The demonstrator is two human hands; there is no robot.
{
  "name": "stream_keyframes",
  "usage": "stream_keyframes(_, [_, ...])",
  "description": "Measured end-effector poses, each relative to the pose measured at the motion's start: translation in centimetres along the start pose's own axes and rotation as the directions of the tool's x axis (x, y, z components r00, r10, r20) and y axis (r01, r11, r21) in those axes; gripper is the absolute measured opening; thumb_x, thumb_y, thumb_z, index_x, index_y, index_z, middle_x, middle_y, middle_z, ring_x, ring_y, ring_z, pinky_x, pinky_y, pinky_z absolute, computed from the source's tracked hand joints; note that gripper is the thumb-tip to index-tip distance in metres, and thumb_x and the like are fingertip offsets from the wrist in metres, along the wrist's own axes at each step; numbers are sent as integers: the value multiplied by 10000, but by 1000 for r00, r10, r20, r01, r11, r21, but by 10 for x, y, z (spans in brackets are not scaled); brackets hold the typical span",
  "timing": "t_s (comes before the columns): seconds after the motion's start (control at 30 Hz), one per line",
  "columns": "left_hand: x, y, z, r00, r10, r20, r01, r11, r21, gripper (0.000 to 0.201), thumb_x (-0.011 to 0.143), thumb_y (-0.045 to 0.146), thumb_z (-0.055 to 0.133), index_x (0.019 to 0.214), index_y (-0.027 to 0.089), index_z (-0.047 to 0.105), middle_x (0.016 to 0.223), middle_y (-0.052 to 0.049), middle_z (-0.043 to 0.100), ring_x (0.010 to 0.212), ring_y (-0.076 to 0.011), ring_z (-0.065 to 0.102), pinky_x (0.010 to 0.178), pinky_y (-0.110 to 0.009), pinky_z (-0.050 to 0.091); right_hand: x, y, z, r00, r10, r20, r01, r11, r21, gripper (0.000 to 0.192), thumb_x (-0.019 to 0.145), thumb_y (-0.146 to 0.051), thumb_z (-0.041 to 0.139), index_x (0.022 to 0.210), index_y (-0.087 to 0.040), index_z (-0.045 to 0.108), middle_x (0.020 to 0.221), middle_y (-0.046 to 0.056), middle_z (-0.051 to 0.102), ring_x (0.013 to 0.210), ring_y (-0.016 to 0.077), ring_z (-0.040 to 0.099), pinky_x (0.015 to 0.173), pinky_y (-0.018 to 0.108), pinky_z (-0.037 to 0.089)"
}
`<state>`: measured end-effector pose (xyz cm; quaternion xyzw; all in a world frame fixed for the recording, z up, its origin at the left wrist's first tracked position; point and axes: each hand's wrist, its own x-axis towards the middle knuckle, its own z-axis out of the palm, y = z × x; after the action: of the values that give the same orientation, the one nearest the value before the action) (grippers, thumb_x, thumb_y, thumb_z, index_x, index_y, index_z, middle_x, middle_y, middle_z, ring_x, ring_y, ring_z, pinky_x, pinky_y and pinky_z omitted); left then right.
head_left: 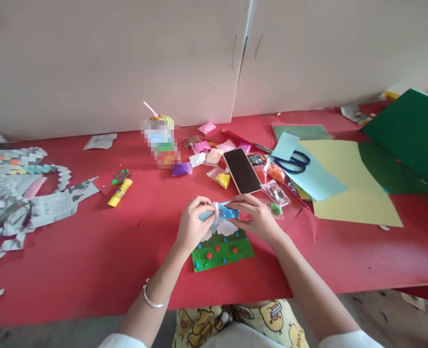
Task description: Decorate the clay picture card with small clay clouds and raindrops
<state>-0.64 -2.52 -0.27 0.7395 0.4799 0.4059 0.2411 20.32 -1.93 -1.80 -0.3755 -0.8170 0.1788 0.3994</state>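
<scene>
Both my hands grip a small clear zip bag of blue clay [229, 212], held just above the top of a craft picture. My left hand [196, 223] pinches the bag's zip end. Around the blue lump, my right hand [256, 216] has its fingers closed on the other end. Beneath them lies the clay picture [217, 258], a green ground with red dots, blue drops and white cloud shapes; its upper part is partly hidden by my hands. A phone [242, 170] rests flat just beyond my right hand.
Several bags of coloured clay [214, 156] lie behind the phone. Dark blue scissors [294, 162] rest among coloured paper sheets [355, 188] at right. A glue stick [120, 193] lies left, near folded white paper pieces [7, 193]. A blurred cup with a straw [150, 109] stands at the back.
</scene>
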Motion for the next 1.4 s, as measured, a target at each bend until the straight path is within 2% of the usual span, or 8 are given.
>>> stream_keyframes(0.13, [0,2,-3,995,97,-37,-92,989,114,72,819,160,639,780,201,682,905,-34,636,819,-150,615,749,-279,534,1,-1,1,1000,-3,-7,3,1000,-14,215,849,-244,667,1063,-224,675,998,84,643,890,208,656,769,352,581])
stream_keyframes(0.3, [0,2,-3,962,274,-19,-247,894,375,99,839,150,617,822,223,681,906,-25,661,837,-167,597,745,-291,522,0,1,2,1000,-22,-7,21,996,-84,208,851,-232,657,1058,-224,679,989,83,645,857,212,655,745,366,584])
stream_keyframes(0.47, [-1,0,-1,965,255,-55,-220,909,354,83,809,133,647,810,216,652,902,-22,642,824,-159,588,729,-279,519,0,0,1,1000,-19,-6,18,995,-101,206,852,-237,659,1057,-228,680,993,80,647,863,210,655,748,359,586])
stream_keyframes(0.63, [-1,1,1,968,253,-4,-236,909,345,112,829,107,583,848,210,622,904,-26,628,839,-158,594,718,-271,518,0,0,0,1000,-17,-6,16,996,-87,202,854,-232,653,1055,-232,682,985,77,648,863,210,651,756,366,587])
stream_keyframes(0.9, [2,1,-6,981,77,-178,-71,997,40,71,869,191,585,854,205,653,941,-32,591,858,-127,619,762,-259,545,1,2,-3,997,13,-74,-15,1000,-19,208,864,-298,651,1064,-244,674,1007,80,643,918,217,649,800,375,579])
stream_keyframes(1.07, [5,-8,-12,928,-68,-366,1,984,-180,112,859,288,637,870,184,676,921,-45,606,826,-121,624,697,-238,545,4,6,1,986,124,-111,-132,989,-73,234,865,-320,640,1087,-249,670,1034,82,633,941,234,641,814,396,571])
stream_keyframes(1.23, [7,-11,-11,927,-134,-350,31,958,-285,214,826,383,673,843,171,693,903,-56,620,791,-126,629,642,-233,542,31,10,14,980,166,-109,-184,966,-181,262,861,-282,614,1113,-243,673,1075,110,628,972,274,604,867,477,531])
stream_keyframes(1.4, [6,-8,-12,946,-63,-318,-24,964,-263,190,854,363,639,889,189,706,939,-62,623,874,-148,628,698,-252,543,62,11,32,968,218,-121,-228,971,-71,359,829,-257,593,1182,-238,655,1179,121,624,1115,292,562,1002,503,447])
